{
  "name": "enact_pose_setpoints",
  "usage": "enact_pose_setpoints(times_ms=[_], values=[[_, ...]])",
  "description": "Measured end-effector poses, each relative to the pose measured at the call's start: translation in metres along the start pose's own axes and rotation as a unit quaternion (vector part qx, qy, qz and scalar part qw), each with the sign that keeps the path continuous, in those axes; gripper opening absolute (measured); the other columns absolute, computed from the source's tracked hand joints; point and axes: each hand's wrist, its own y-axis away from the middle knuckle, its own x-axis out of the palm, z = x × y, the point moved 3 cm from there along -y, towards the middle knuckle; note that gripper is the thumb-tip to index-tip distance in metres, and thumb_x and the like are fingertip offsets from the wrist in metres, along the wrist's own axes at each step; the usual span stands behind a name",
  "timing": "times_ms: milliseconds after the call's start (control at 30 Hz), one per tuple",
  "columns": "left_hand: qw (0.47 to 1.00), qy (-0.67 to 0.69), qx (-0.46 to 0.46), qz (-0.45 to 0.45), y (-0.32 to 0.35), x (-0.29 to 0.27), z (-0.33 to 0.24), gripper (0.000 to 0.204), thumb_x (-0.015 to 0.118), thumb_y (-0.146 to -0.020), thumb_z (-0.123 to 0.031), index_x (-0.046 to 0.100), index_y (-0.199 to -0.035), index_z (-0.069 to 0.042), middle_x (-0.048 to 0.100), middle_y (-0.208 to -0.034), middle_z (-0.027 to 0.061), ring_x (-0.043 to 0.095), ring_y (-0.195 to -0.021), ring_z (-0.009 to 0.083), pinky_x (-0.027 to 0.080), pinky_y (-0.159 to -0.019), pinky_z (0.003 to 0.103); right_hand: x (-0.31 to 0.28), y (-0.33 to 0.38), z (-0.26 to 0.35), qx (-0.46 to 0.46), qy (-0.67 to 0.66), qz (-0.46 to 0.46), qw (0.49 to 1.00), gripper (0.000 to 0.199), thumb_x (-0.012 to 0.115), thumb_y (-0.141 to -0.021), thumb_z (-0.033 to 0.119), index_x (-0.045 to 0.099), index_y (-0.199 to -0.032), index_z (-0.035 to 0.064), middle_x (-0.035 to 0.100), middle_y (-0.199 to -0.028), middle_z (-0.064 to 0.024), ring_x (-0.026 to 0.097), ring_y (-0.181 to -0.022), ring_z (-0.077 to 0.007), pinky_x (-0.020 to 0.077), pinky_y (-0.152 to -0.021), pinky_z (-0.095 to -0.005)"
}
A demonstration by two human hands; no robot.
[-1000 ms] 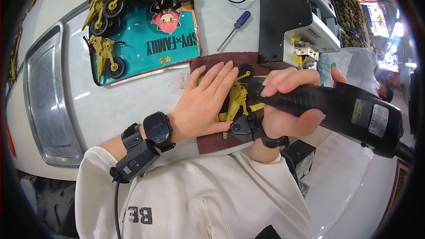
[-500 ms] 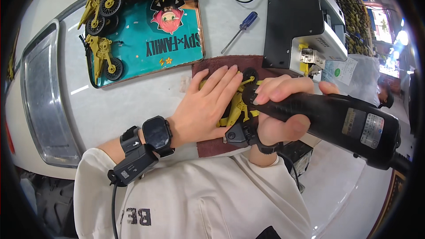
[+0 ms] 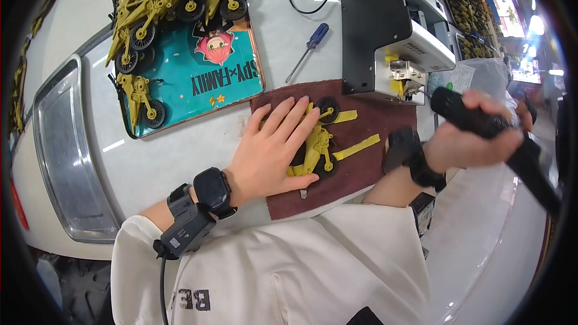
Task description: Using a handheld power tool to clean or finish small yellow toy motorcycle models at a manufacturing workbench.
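Nearest, a cream sweatshirt (image 3: 271,259) with dark lettering is filling the lower view, its sleeves ending short of the wrists. The left wrist is wearing a black smartwatch (image 3: 212,189) and, strapped behind it, a small black device (image 3: 185,229) from which a dark cable (image 3: 162,289) is running down across the sweatshirt. A second black device (image 3: 403,145) is sitting on the right wrist. Of the hands, the left hand (image 3: 268,144) is lying flat, palm down and fingers slightly spread, grasping nothing but pressing over a yellow toy motorcycle (image 3: 316,144). That toy is resting on a maroon cloth (image 3: 355,174), partly hidden by the fingers, two black wheels showing. Two yellow strips (image 3: 358,146) are stretching rightward from beside its wheels. The right hand (image 3: 475,138), blurred, is gripping a black handheld power tool (image 3: 454,111), off to the right and well apart from the toy. Left along the white counter (image 3: 147,165), a silvery metal tray (image 3: 78,180) is lying bare. Beyond the left hand, a teal printed tray (image 3: 180,96) is carrying one toy motorcycle (image 3: 136,93) at its near-left corner and a heap of similar toys (image 3: 159,9) along its far side. A blue-handled screwdriver (image 3: 317,36) is lying between that tray and a black-and-white boxy machine (image 3: 373,36). Right of the machine, a clear plastic bag (image 3: 489,75) is sitting crumpled; farther back, piles of yellowish parts (image 3: 475,24) are receding toward bright lights.
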Motion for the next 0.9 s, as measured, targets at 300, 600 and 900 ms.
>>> enact_pose_setpoints(times_ms=[300, 600, 900], values=[[1.0, -0.005, 0.006, -0.016, 0.005, -0.001, 0.0, 0.091, 0.067, -0.065, -0.052, 0.034, -0.135, -0.004, 0.036, -0.138, 0.0151, 0.036, -0.124, 0.0316, 0.025, -0.101, 0.045, 0.008, 0.052, 0.029, 0.132, -0.186, 0.139, 0.964, 0.069, 0.055, -0.085, 0.046, 0.022, -0.129, 0.0036, 0.054, -0.066, -0.0144, 0.052, -0.048, -0.023, 0.0462, -0.047, -0.034], [1.0, 0.014, -0.003, -0.012, 0.006, 0.001, 0.001, 0.093, 0.071, -0.062, -0.047, 0.033, -0.136, -0.005, 0.035, -0.138, 0.0148, 0.033, -0.126, 0.031, 0.024, -0.102, 0.045, 0.047, 0.074, 0.012, 0.14, -0.193, 0.141, 0.961, 0.076, 0.062, -0.083, 0.043, 0.017, -0.123, -0.0031, 0.057, -0.071, -0.0144, 0.056, -0.051, -0.0215, 0.0487, -0.05, -0.0313], [1.0, 0.023, -0.005, -0.007, 0.002, -0.001, 0.002, 0.092, 0.071, -0.061, -0.046, 0.035, -0.134, -0.005, 0.036, -0.137, 0.0145, 0.035, -0.125, 0.0309, 0.024, -0.101, 0.045, 0.055, 0.089, -0.014, 0.211, -0.171, 0.141, 0.952, 0.054, 0.064, -0.079, 0.02, 0.029, -0.113, -0.0032, 0.057, -0.067, -0.0117, 0.055, -0.05, -0.0179, 0.0483, -0.053, -0.0293]])
